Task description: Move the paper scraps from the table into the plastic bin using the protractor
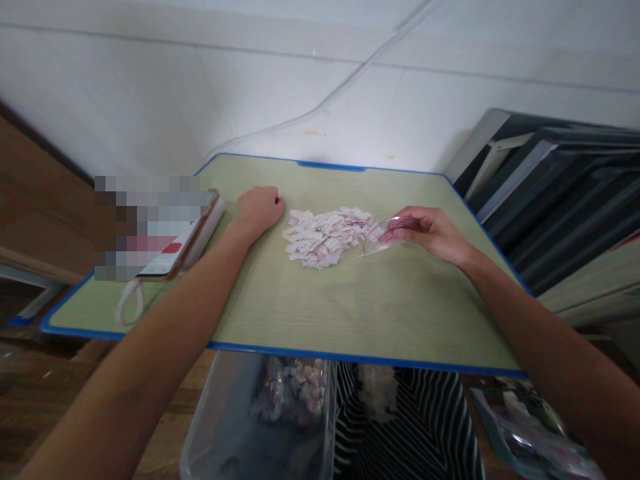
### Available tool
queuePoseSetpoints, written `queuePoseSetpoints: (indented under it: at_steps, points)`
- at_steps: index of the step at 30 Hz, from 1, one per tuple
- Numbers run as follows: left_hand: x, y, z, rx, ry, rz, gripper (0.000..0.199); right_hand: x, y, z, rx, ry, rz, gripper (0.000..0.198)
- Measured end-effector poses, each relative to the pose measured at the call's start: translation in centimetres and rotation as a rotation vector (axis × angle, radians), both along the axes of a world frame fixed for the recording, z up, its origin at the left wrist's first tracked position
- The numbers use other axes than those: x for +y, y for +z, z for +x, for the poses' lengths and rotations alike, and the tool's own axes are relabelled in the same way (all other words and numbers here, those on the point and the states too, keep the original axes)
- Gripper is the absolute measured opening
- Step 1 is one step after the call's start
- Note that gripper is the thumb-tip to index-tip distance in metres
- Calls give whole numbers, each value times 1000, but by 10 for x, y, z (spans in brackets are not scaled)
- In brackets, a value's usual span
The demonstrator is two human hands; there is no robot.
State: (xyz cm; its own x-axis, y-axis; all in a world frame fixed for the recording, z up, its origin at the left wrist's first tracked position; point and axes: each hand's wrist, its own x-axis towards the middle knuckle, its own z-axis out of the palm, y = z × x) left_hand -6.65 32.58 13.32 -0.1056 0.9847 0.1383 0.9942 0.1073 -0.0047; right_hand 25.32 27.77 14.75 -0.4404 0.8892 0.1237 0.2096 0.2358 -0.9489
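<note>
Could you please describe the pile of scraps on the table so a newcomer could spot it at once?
Find the pale green table edged in blue. Between the left hand and the right hand lies a low heap of small pinkish-white scraps. Unlike the clear plastic in the right hand, it is opaque and loose.

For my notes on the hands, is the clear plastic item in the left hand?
No, the right hand holds the clear plastic item; the left hand is beside the heap of pale pieces.
</note>
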Motion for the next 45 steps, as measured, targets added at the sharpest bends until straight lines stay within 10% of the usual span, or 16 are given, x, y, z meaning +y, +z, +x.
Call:
queuePoseSetpoints:
  at_steps: [45]
  points:
    - [-1,2,1,2,1,-2,50,-5,3,1,-29,108,-151,36]
